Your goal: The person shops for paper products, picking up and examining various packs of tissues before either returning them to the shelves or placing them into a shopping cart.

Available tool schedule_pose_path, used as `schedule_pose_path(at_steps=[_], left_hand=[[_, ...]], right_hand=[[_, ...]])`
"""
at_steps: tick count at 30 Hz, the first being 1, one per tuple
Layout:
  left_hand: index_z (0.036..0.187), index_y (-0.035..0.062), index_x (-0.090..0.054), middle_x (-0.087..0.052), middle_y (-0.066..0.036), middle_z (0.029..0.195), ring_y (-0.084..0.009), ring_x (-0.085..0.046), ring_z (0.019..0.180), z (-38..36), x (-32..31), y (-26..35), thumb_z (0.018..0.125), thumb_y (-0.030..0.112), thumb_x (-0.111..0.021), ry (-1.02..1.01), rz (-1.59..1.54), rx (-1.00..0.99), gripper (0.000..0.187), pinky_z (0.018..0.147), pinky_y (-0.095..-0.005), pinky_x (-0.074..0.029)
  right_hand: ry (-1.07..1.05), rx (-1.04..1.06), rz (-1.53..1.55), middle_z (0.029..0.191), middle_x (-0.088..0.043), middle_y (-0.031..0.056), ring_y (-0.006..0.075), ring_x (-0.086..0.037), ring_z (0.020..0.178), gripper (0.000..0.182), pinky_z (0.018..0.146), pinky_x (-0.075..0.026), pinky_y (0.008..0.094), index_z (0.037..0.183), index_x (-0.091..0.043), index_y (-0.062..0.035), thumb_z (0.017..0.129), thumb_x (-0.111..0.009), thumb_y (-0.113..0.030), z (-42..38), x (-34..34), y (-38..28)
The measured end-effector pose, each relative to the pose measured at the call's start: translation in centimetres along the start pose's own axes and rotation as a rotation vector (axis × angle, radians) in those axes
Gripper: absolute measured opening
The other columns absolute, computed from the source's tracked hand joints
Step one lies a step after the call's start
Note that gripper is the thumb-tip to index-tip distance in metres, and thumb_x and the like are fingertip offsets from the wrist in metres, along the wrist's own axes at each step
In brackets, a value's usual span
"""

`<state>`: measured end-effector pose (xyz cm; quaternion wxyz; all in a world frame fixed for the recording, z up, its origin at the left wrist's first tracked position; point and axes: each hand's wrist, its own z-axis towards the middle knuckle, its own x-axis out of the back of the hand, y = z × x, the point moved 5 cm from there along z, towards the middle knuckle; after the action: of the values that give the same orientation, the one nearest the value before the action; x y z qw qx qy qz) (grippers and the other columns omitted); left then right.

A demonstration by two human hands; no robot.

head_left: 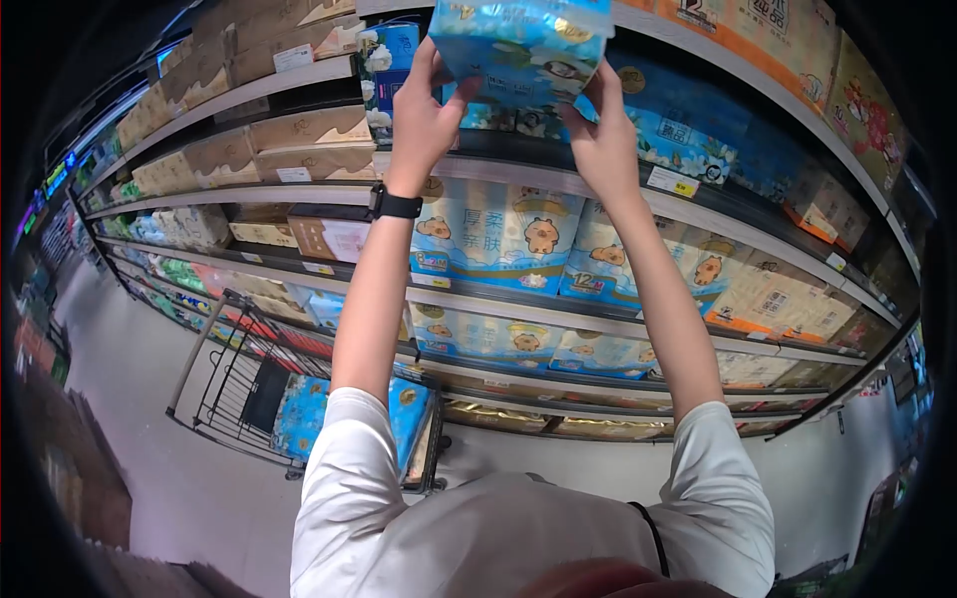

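A blue flower-printed pack of tissue paper is held up at the top of the view, in front of the shelves. My left hand grips its left side, with a black watch on that wrist. On the opposite side, my right hand has its fingers closed against the lower right edge. Both arms are stretched forward and up. Similar blue packs stand on the shelf behind and to the right of the held one, which hides part of that shelf.
A black wire shopping cart stands at the lower left, with blue packs in it. Lower shelves carry large bear-printed paper packs. Cardboard-coloured packs line the shelves to the left. Grey floor runs along the aisle.
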<state>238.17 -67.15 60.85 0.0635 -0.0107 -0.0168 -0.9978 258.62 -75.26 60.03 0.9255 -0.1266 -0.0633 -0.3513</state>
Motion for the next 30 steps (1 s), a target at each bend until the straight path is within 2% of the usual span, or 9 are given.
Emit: schedule_pose_path(at_steps=[4, 10, 12, 18, 21, 23, 25, 27, 30], left_hand=[[0.151, 0.015, -0.031, -0.067, -0.026, 0.105, -0.046, -0.064, 0.097, -1.3, -1.7, -3.8, 0.09, 0.015, -0.066, -0.138, 0.264, 0.312, 0.07, 0.077, -0.0455, -0.052], [0.133, 0.0031, -0.05, -0.069, -0.027, 0.093, -0.0448, -0.066, 0.087, -0.6, -1.0, -3.8, 0.089, 0.02, -0.066, 0.043, 0.381, 0.31, 0.05, 0.072, -0.0486, -0.053], [0.126, 0.0005, -0.055, -0.071, -0.021, 0.092, -0.0364, -0.07, 0.083, -1.3, -0.7, -3.0, 0.089, 0.019, -0.07, 0.079, 0.59, 0.364, 0.044, 0.069, -0.0376, -0.053], [0.118, 0.005, -0.066, -0.069, -0.027, 0.086, -0.0432, -0.068, 0.08, -0.9, -1.6, -4.3, 0.09, 0.027, -0.066, 0.114, 0.781, 0.373, 0.035, 0.07, -0.05, -0.054], [0.089, 0.0055, -0.067, -0.068, -0.02, 0.073, -0.0386, -0.068, 0.073, -0.1, -3.1, -4.0, 0.09, 0.027, -0.065, -0.13, 1.065, 0.332, 0.021, 0.064, -0.0474, -0.054], [0.088, 0.0061, -0.067, -0.068, -0.018, 0.072, -0.0383, -0.068, 0.072, -1.5, -3.7, -2.6, 0.09, 0.026, -0.064, -0.142, 1.017, 0.363, 0.021, 0.063, -0.0473, -0.054], [0.086, 0.0072, -0.067, -0.067, -0.016, 0.07, -0.0369, -0.067, 0.07, -4.9, -3.6, 0.4, 0.091, 0.026, -0.063, -0.124, 0.816, 0.326, 0.02, 0.059, -0.0459, -0.052], [0.085, 0.007, -0.065, -0.067, -0.014, 0.07, -0.0354, -0.066, 0.067, -11.8, -1.9, 5.2, 0.091, 0.023, -0.062, -0.134, 0.692, 0.445, 0.017, 0.057, -0.0428, -0.05], [0.086, 0.0041, -0.063, -0.065, -0.017, 0.074, -0.0381, -0.064, 0.068, -30.6, 4.6, 11.8, 0.089, 0.022, -0.062, -0.25, 0.815, 0.774, 0.018, 0.059, -0.0445, -0.049]], right_hand=[[-0.105, -0.157, -0.074, 0.115, -0.067, 0.0258, 0.0448, -0.063, 0.107, 0.059, 0.087, -0.051, 0.0478, 0.145, -0.036, -0.0037, 0.097, -0.059, -0.028, 1.3, -3.8, 6.1], [-0.211, -0.171, -0.251, 0.086, -0.068, 0.0303, 0.0487, -0.067, 0.083, 0.057, 0.073, -0.053, 0.054, 0.134, -0.046, 0.0018, 0.098, -0.052, -0.041, 3.3, -5.5, 6.0], [-0.263, -0.214, -0.272, 0.084, -0.068, 0.0303, 0.0483, -0.067, 0.083, 0.053, 0.072, -0.053, 0.0541, 0.129, -0.049, 0.0023, 0.099, -0.049, -0.041, 2.8, -6.0, 6.3], [-0.342, -0.27, -0.295, 0.084, -0.068, 0.0308, 0.0484, -0.067, 0.085, 0.051, 0.074, -0.053, 0.0562, 0.119, -0.055, 0.0047, 0.104, -0.038, -0.04, 3.4, -7.8, 8.4], [-0.407, -0.316, -0.337, 0.095, -0.068, 0.0314, 0.0486, -0.066, 0.094, 0.053, 0.082, -0.054, 0.0558, 0.134, -0.05, 0.0017, 0.103, -0.04, -0.04, 5.0, -9.0, 9.9], [-0.454, -0.304, -0.329, 0.098, -0.068, 0.0312, 0.0479, -0.066, 0.096, 0.052, 0.084, -0.053, 0.0548, 0.137, -0.048, 0.0016, 0.102, -0.042, -0.037, 4.3, -8.6, 10.2], [-0.558, -0.253, -0.289, 0.107, -0.068, 0.0277, 0.0432, -0.066, 0.102, 0.053, 0.09, -0.052, 0.0504, 0.144, -0.044, -0.0032, 0.099, -0.049, -0.031, 2.8, -6.7, 8.9], [-0.396, -0.047, -0.049, 0.111, -0.068, 0.0238, 0.0388, -0.067, 0.103, 0.049, 0.092, -0.051, 0.0454, 0.144, -0.047, -0.0083, 0.098, -0.053, -0.024, -1.6, -1.7, 5.8], [-0.372, -0.191, 0.421, 0.098, -0.071, 0.0123, 0.0199, -0.069, 0.089, 0.018, 0.081, -0.051, 0.0314, 0.112, -0.065, -0.0004, 0.097, -0.055, -0.004, -16.6, 5.6, 5.9]])
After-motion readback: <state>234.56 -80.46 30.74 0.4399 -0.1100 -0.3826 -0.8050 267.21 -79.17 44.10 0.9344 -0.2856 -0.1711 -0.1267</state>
